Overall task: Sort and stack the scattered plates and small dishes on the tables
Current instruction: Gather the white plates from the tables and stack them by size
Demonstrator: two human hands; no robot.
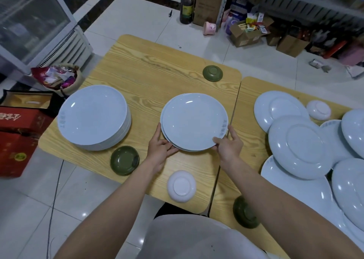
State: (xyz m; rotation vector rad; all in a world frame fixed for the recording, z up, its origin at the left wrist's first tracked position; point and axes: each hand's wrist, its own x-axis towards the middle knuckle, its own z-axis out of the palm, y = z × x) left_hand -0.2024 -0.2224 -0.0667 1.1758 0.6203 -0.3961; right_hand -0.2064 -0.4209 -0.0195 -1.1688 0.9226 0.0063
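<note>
A short stack of white plates [194, 120] sits mid-table on the left wooden table [149, 69]. My left hand [160, 147] grips its near-left rim and my right hand [229, 144] grips its near-right rim. A tall stack of white plates [94, 116] stands at the left. Several white plates [297, 146] lie scattered and overlapping on the right table, some upside down. Small green dishes sit far back [212, 73], near the left stack [124, 160], and at the near edge [245, 212]. Small white dishes lie upside down in front [181, 185] and at right [318, 110].
A basket of wrappers [59, 77] and red boxes [17, 136] stand on the floor at the left. A glass-door cooler [37, 26] is behind them. Cardboard boxes [246, 34] and a dark bottle [186, 6] crowd the floor beyond the tables.
</note>
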